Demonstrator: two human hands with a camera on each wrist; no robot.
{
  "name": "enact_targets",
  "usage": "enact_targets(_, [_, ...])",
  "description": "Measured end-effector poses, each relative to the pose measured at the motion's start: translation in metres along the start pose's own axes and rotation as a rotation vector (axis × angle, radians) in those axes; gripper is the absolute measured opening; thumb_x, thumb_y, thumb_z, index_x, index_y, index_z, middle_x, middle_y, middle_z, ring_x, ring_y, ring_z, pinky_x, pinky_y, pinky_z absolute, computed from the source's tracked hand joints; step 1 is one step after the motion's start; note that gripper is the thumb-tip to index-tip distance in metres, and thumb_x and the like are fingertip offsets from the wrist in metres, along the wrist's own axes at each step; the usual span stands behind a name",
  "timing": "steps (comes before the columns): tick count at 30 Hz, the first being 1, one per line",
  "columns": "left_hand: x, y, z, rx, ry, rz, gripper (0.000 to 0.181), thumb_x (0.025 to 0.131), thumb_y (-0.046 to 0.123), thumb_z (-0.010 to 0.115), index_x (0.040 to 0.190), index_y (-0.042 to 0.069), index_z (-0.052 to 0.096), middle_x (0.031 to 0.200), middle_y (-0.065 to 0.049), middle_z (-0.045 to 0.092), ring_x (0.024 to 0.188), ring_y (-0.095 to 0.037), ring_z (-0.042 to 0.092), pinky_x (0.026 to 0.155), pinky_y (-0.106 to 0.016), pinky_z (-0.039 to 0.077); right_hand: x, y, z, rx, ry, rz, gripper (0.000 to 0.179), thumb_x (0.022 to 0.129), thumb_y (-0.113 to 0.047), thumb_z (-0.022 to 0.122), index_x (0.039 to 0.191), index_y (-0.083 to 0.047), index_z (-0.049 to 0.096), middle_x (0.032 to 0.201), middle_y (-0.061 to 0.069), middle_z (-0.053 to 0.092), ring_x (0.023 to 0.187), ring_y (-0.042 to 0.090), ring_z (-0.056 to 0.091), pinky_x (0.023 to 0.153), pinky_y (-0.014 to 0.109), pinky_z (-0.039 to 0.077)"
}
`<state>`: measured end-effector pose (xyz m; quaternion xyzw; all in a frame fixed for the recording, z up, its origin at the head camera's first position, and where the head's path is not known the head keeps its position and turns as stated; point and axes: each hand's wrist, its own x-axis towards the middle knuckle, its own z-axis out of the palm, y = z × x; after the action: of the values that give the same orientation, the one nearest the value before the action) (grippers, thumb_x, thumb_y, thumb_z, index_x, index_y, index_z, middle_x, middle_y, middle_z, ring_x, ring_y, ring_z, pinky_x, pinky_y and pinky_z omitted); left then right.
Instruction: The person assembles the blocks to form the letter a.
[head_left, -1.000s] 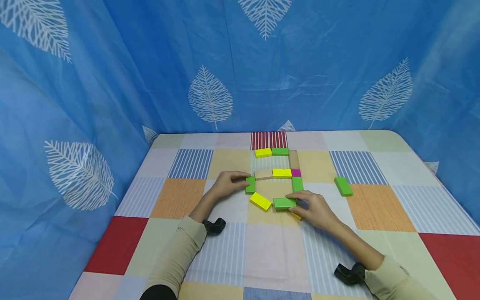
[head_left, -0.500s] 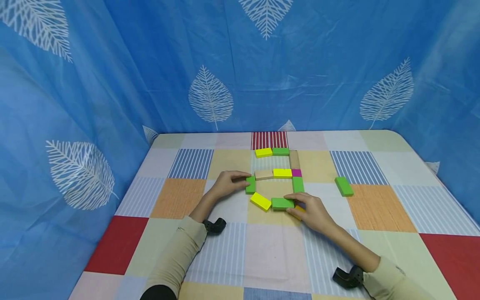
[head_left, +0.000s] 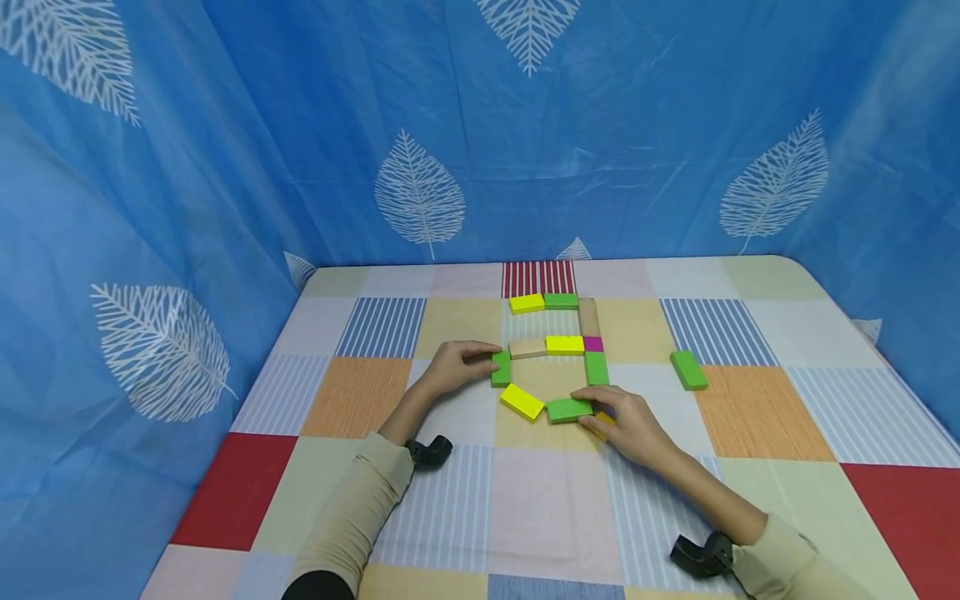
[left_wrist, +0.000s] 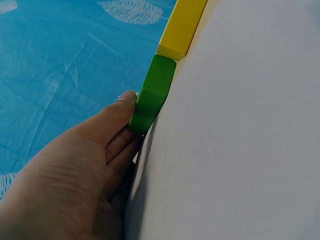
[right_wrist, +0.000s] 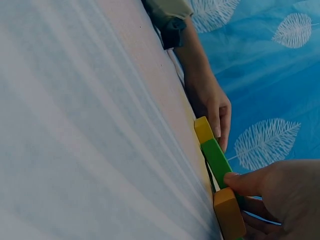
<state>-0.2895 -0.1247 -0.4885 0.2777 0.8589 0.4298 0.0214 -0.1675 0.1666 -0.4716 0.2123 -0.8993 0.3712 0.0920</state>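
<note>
My left hand (head_left: pixel 456 367) holds the left green block (head_left: pixel 501 369) between thumb and fingers, with the block flat on the cloth; the left wrist view shows the thumb tip on its side. My right hand (head_left: pixel 626 423) pinches another green block (head_left: pixel 567 411) by its right end, thumb on the near side and forefinger on the far side. Between the two, a yellow block (head_left: pixel 522 402) lies askew. Partly covered by the right hand is an orange-yellow block (right_wrist: pixel 228 212), seen close beside the thumb in the right wrist view.
Farther back, blocks form joined lines: yellow (head_left: pixel 565 345), wooden (head_left: pixel 528 348), magenta (head_left: pixel 593 343), green (head_left: pixel 597 368), with another wooden block (head_left: pixel 588 317) behind. A lone green block (head_left: pixel 688 370) lies to the right. A leaf-patterned blue curtain (head_left: pixel 645 142) surrounds the patchwork-covered table (head_left: pixel 547 508).
The right hand shifts its green block slightly left, then back right; the block now sits slightly turned. The left hand and its green block stay in place.
</note>
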Motion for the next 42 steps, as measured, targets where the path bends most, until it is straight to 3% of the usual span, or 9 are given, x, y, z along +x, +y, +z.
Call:
enact_targets(12, [0.001, -0.002, 0.000, -0.018, 0.001, -0.001, 0.032, 0.083, 0.029, 0.070, 0.113, 0.019, 0.067, 0.115, 0.004, 0.063, 0.110, -0.011, 0.055, 0.094, -0.027, 0.044, 0.001, -0.001, 0.000, -0.013, -0.019, -0.008, 0.034, 0.078, -0.007, 0.073, 0.111, -0.005, 0.066, 0.112, 0.009, 0.064, 0.107, 0.027, 0.057, 0.089, 0.043, 0.046])
enact_targets(24, [0.000, 0.002, -0.002, -0.012, -0.005, -0.011, 0.032, 0.083, 0.027, 0.069, 0.114, 0.018, 0.067, 0.115, 0.003, 0.063, 0.111, -0.011, 0.055, 0.094, -0.027, 0.043, 0.002, 0.001, 0.002, -0.032, -0.014, -0.011, 0.035, 0.077, -0.009, 0.075, 0.110, -0.007, 0.067, 0.109, 0.007, 0.065, 0.092, 0.018, 0.062, 0.081, 0.038, 0.051])
enact_targets(34, [0.000, 0.001, -0.001, -0.001, -0.004, -0.029, 0.031, 0.084, 0.027, 0.069, 0.114, 0.019, 0.067, 0.115, 0.004, 0.063, 0.111, -0.009, 0.054, 0.094, -0.026, 0.043, 0.002, 0.001, 0.000, -0.035, -0.017, -0.011, 0.037, 0.076, -0.013, 0.076, 0.111, -0.007, 0.067, 0.110, 0.008, 0.065, 0.101, 0.025, 0.060, 0.086, 0.041, 0.049])
enact_targets(42, [0.000, 0.001, -0.002, 0.002, -0.015, -0.025, 0.032, 0.084, 0.029, 0.068, 0.115, 0.019, 0.066, 0.116, 0.004, 0.063, 0.111, -0.010, 0.054, 0.094, -0.026, 0.044, -0.008, -0.007, -0.015, -0.161, -0.006, 0.111, 0.051, 0.074, -0.029, 0.078, 0.114, -0.002, 0.064, 0.111, 0.014, 0.063, 0.103, 0.033, 0.057, 0.085, 0.049, 0.047])
